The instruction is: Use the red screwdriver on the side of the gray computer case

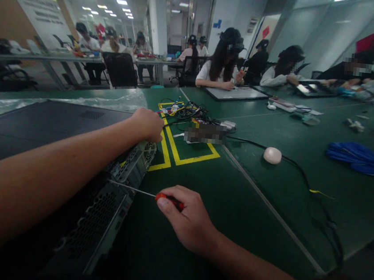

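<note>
A black desktop computer case (58,122) lies on its side at the left, its metal back panel facing right. My left hand (147,124) is closed over the far corner of the case, above a round fan grille (149,150); its fingertips are partly hidden. Wrapped in my right hand (189,216) is a screwdriver (170,200) with a red and black handle. Its thin shaft points left, and the tip meets the back panel near the middle, where the exact contact point is too dark to make out.
Beyond my left hand lies a tangle of cables (193,112) by yellow tape marks (191,160). A pale rounded object (272,155) sits by a black cable at the right. Blue gloves (354,156) lie farther right. Several people work across the green table (236,181).
</note>
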{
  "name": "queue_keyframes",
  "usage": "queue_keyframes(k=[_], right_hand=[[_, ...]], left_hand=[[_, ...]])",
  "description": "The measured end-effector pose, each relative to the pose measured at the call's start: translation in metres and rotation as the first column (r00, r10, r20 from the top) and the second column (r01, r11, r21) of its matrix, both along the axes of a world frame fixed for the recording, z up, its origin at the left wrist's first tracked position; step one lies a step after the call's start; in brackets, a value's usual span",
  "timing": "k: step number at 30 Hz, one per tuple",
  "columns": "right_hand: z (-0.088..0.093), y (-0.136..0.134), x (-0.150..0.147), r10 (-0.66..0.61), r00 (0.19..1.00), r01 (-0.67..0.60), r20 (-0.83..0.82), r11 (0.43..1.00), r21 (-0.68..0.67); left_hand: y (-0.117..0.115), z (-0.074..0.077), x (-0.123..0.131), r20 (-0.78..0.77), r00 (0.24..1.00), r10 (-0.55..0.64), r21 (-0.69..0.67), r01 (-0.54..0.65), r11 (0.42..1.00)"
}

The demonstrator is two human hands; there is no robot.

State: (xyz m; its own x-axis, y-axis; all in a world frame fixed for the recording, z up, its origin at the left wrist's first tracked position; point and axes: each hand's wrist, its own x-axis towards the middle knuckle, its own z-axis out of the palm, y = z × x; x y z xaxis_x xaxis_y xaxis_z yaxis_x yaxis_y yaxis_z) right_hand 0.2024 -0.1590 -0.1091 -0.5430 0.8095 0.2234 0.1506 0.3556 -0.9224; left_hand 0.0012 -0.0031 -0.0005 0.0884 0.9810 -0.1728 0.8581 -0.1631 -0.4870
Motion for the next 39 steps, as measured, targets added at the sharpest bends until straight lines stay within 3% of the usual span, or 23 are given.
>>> queue_keyframes(k=[5, 39], right_hand=[[0.0045, -0.0019, 0.0012, 0.019, 0.999, -0.021, -0.035, 0.997, -0.071], [0.0034, -0.0016, 0.0021, 0.014, 0.999, -0.016, -0.033, 0.998, -0.068]], left_hand=[[0.0016, -0.0006, -0.0009, -0.007, 1.0, -0.009, 0.001, 0.009, 1.0], [-0.0009, 0.0006, 0.001, -0.006, 1.0, -0.003, -0.002, 0.003, 1.0]])
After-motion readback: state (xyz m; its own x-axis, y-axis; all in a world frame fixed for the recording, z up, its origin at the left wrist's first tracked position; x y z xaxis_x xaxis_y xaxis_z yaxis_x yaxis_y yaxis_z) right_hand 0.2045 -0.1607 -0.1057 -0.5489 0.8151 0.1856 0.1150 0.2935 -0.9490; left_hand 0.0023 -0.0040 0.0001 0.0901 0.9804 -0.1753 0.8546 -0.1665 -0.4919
